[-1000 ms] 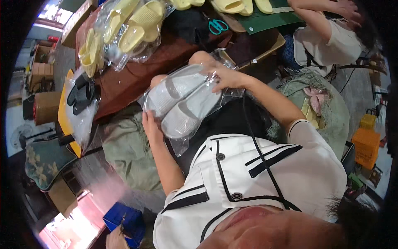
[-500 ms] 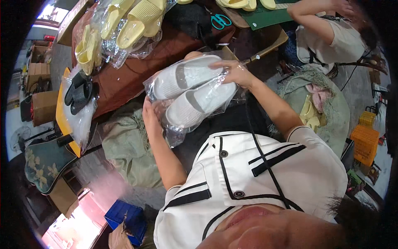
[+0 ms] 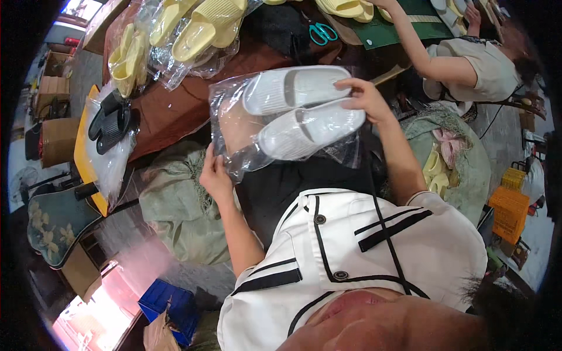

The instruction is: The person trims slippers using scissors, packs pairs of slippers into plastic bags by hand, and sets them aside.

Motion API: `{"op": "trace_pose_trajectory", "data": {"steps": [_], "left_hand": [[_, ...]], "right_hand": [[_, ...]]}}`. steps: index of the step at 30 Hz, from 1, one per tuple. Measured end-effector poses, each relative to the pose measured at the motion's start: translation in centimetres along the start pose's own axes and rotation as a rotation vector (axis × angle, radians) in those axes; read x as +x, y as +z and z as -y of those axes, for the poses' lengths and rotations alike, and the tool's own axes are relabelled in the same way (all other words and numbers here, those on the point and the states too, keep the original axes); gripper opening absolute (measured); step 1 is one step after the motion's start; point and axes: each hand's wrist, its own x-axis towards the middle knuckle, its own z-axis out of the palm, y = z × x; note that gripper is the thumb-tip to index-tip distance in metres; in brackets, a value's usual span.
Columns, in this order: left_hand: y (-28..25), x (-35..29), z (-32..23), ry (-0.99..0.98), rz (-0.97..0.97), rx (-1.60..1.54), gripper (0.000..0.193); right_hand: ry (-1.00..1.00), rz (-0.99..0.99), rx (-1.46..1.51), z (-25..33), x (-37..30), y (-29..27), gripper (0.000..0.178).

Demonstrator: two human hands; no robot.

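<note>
A pair of white slippers point(image 3: 310, 130) with ribbed straps lies side by side in a clear plastic bag point(image 3: 225, 96), held above my lap. My right hand point(image 3: 369, 100) pinches the slippers at their right ends, fingers closed over both. At the bag's lower left corner, the fingers of my left hand point(image 3: 216, 178) are closed on the plastic. A loose stretch of bag shows between that hand and the slippers' toe ends. Whether the bag's right end reaches past the slippers is hard to make out.
On the brown-covered table point(image 3: 167, 123) lie bagged yellow slippers point(image 3: 205, 29), black slippers point(image 3: 111, 126) and teal-handled scissors point(image 3: 322, 34). A co-worker's arm point(image 3: 410, 44) reaches over a green board point(image 3: 398, 32) at the far right. Sacks point(image 3: 175, 205) flank me, the right one holding yellow slippers.
The slippers have moved right with my right hand, and more loose bag shows at their left. My left hand stays near the bag's corner. The co-worker's arm has swung toward the yellow slippers.
</note>
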Motion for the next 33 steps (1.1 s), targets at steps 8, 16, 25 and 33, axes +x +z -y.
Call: {"op": "trace_pose_trajectory", "data": {"steps": [8, 16, 25, 33], "left_hand": [[-2.8, -1.6, 3.1, 0.041, -0.120, 0.204, 0.040], [-3.3, -1.6, 1.5, 0.404, -0.207, 0.780, 0.055], [5.4, -3.7, -8.6, 0.828, 0.387, 0.587, 0.064], [7.7, -7.5, -3.7, 0.898, 0.574, 0.627, 0.047]], "right_hand": [[-0.180, -0.267, -0.210, 3.0, -2.5, -10.0, 0.064], [-0.460, -0.628, 0.167, 3.6, -5.9, -15.0, 0.055], [-0.445, -0.327, 0.406, 4.7, -1.9, -6.4, 0.049], [-0.035, 0.147, -0.102, 2.3, 2.6, 1.1, 0.040]]}}
